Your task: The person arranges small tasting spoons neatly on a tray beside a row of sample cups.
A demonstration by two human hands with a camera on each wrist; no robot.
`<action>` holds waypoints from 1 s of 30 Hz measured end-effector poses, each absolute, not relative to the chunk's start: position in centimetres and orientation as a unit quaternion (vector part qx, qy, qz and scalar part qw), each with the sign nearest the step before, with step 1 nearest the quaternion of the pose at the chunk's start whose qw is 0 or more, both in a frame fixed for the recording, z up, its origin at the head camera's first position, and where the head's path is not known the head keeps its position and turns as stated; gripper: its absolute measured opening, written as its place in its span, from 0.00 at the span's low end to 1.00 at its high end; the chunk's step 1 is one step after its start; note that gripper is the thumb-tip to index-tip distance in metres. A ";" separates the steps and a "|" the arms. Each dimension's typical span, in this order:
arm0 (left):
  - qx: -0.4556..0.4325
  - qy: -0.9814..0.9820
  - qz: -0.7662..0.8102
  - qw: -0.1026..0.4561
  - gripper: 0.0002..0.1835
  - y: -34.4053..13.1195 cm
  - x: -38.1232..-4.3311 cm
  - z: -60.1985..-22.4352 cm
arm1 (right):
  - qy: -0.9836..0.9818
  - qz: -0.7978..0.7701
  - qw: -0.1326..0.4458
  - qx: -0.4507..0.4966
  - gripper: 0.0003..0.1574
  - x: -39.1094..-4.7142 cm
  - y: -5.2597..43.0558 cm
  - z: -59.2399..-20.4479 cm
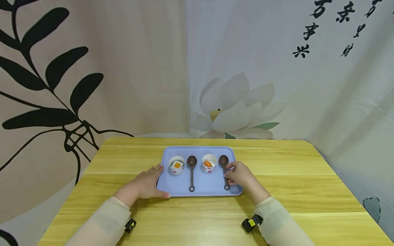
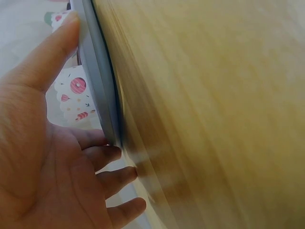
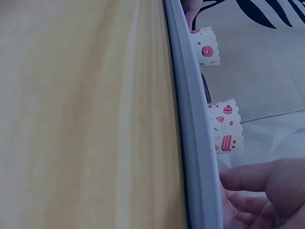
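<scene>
A light blue tray (image 1: 207, 192) lies on the table. My left hand (image 1: 147, 182) rests at its left edge, fingers extended along the side and thumb at the front corner; the left wrist view shows the fingers against the tray rim (image 2: 97, 62). At the tray's right side my right hand (image 1: 239, 175) pinches the handle of the right brown spoon (image 1: 223, 160). The right wrist view shows thumb and fingers behind the rim, the spoon itself hidden. Left of that spoon stands a paper cup (image 1: 209, 169) holding orange pieces.
Another brown spoon (image 1: 192, 161) lies mid-tray. Left of it stands a printed paper cup (image 1: 177, 172) with a white and orange piece inside. The wooden table (image 1: 197, 218) reaches back to a printed curtain (image 1: 147, 68).
</scene>
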State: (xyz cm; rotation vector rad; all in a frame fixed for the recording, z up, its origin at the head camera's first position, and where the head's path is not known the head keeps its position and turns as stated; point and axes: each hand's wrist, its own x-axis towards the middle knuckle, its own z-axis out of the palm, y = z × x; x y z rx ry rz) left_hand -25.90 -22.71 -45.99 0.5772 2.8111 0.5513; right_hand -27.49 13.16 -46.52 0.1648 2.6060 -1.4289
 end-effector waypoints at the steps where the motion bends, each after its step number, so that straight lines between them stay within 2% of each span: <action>1: 0.196 0.956 0.188 0.110 0.66 -22.7 -25.9 -46.0 | 0.873 -0.477 0.082 0.055 0.17 -27.5 13.2 -46.5; 30: 0.196 0.956 0.188 0.110 0.66 -22.6 -25.8 -45.9 | 0.880 -0.464 0.087 0.048 0.16 -27.5 13.3 -46.5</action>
